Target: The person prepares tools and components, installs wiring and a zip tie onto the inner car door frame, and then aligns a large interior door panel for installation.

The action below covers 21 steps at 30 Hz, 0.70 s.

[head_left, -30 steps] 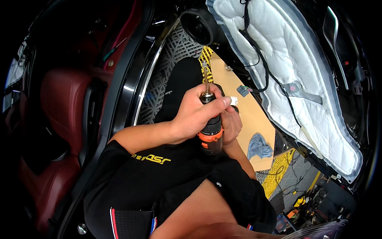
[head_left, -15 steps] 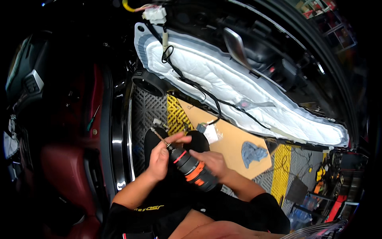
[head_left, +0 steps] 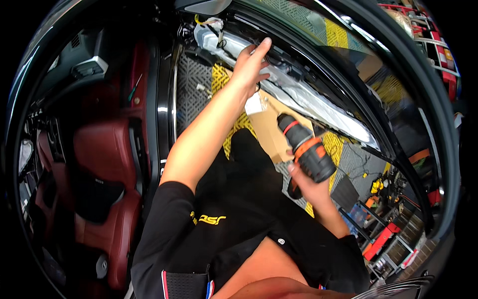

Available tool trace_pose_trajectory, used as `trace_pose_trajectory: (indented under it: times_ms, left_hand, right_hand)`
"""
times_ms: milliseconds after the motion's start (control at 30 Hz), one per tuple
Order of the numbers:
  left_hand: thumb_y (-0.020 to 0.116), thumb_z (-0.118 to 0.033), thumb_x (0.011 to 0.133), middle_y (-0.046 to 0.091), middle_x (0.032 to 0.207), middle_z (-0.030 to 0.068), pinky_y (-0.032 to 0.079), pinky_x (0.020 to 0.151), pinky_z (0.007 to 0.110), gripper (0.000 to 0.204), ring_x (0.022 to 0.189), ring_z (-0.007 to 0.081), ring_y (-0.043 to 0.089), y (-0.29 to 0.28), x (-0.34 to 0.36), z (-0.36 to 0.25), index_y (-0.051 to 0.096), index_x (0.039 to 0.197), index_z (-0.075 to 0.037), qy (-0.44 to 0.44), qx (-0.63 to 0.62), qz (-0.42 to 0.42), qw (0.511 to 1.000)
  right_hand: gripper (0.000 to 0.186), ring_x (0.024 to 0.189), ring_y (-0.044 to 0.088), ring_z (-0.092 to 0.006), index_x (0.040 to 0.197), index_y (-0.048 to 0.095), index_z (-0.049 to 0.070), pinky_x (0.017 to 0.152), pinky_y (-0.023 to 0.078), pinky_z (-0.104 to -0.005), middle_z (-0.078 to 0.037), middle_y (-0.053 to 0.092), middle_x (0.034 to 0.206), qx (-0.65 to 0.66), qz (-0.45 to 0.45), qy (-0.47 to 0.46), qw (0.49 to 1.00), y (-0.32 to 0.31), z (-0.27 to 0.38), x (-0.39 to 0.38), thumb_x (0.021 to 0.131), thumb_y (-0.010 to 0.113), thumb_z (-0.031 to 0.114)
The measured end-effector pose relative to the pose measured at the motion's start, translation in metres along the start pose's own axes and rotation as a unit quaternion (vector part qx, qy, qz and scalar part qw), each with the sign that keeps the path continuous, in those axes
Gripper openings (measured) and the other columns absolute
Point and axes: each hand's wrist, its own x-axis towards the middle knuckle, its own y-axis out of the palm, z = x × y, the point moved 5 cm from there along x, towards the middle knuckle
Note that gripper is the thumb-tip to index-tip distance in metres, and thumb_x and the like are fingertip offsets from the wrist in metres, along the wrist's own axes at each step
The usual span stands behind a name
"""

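My left hand [head_left: 253, 66] reaches up to the open car door, thumb and fingers apart, over the inner panel's upper part [head_left: 294, 70]; whether it touches the door is unclear. The door's white padded liner [head_left: 343, 117] runs diagonally beside it. Low at the right, my right hand [head_left: 303, 182] holds a black-and-orange cordless drill [head_left: 308, 154] by its handle, the bit end pointing up-left toward the door.
A red leather seat [head_left: 102, 142] and a small green screwdriver [head_left: 132, 92] are inside the car at left. Below the door are cardboard [head_left: 271, 139] and grey-yellow grid flooring [head_left: 191, 84]. Tools and carts [head_left: 378, 239] stand at lower right.
My left hand has left the drill's front and moved up toward the door. The drill has moved right and up in my right hand, and the view has shifted.
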Motion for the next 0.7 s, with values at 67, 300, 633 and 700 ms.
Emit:
trace_pose_trajectory:
  times_ms: [67, 300, 633, 700]
  left_hand:
    - [0.076, -0.052, 0.090, 0.047, 0.147, 0.0179, 0.051, 0.099, 0.053, 0.091, 0.127, 0.0375, 0.051, 0.004, 0.001, -0.003, 0.039, 0.150, 0.005, -0.011, 0.015, -0.007, 1.000]
    - [0.081, -0.040, 0.087, 0.057, 0.134, 0.0177, 0.053, 0.099, 0.052, 0.070, 0.124, 0.0336, 0.053, 0.008, 0.004, -0.015, 0.055, 0.134, 0.006, -0.114, 0.031, 0.014, 0.993]
    - [0.081, -0.028, 0.078, 0.066, 0.117, 0.0120, 0.052, 0.092, 0.048, 0.053, 0.111, 0.0273, 0.062, 0.020, -0.006, -0.030, 0.062, 0.121, -0.002, -0.131, 0.062, -0.006, 0.989]
    - [0.080, -0.028, 0.078, 0.062, 0.111, 0.0135, 0.055, 0.089, 0.048, 0.057, 0.105, 0.0266, 0.060, 0.026, -0.013, -0.040, 0.056, 0.117, 0.006, -0.126, 0.056, -0.030, 0.990]
  right_hand:
    - [0.045, 0.108, 0.067, -0.0190, 0.130, 0.058, -0.004, 0.096, 0.053, -0.0356, -0.010, 0.068, 0.119, 0.043, 0.007, 0.024, 0.999, -0.009, 0.043, -0.001, 0.087, 0.073, -0.002]
    - [0.029, 0.078, 0.062, -0.0092, 0.123, 0.064, 0.001, 0.070, 0.054, -0.0279, -0.005, 0.071, 0.107, -0.054, -0.009, 0.082, 0.995, -0.012, 0.146, 0.034, 0.097, 0.069, 0.010]
    - [0.030, 0.071, 0.063, -0.0087, 0.117, 0.068, -0.001, 0.063, 0.051, -0.0261, -0.003, 0.070, 0.089, -0.100, -0.083, 0.113, 0.985, 0.012, 0.141, 0.073, 0.094, 0.073, 0.019]
    - [0.031, 0.070, 0.064, -0.0094, 0.117, 0.069, -0.001, 0.062, 0.051, -0.0266, -0.003, 0.069, 0.088, -0.104, -0.101, 0.106, 0.984, 0.017, 0.143, 0.075, 0.094, 0.074, 0.019]
